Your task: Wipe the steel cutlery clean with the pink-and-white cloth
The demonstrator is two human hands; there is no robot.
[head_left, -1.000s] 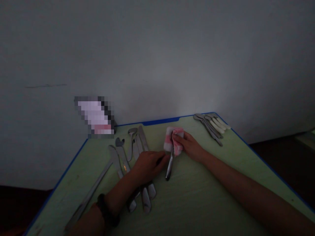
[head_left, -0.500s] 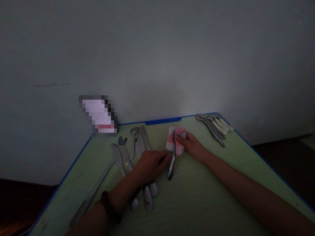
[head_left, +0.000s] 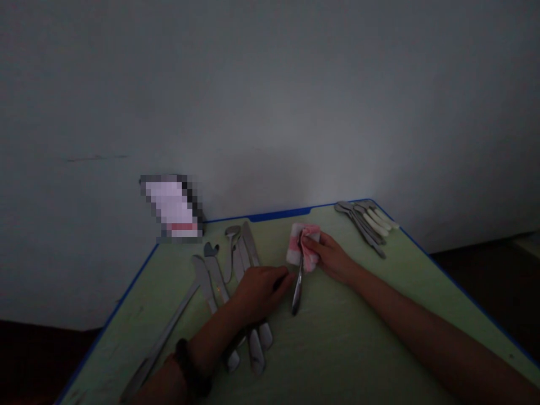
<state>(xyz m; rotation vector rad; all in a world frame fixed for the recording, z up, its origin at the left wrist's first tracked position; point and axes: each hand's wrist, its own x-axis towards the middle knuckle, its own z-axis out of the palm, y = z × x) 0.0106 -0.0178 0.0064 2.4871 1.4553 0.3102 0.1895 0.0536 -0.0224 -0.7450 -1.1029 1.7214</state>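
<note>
I see pale green table (head_left: 358, 343), blue edge (head_left: 280, 215), close to grey wall (head_left: 270, 84). Room dim, low sides nearly black. Blurry bright thing (head_left: 171, 205) at back left corner. Right hand (head_left: 333, 256) pinches pink-and-white cloth (head_left: 292, 251) at top of shiny utensil (head_left: 297, 291), near table middle. Left hand (head_left: 259, 289) half curled by handle; I can't tell if it grips. Knives (head_left: 205, 278) lie left, more cutlery (head_left: 371, 225) back right.

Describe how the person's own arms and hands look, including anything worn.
The left hand is ungloved, with a thick, dark, rounded band around its wrist; its material is too dim to tell. The right hand is ungloved too, its wrist unadorned. No sleeve shows on either forearm.
</note>
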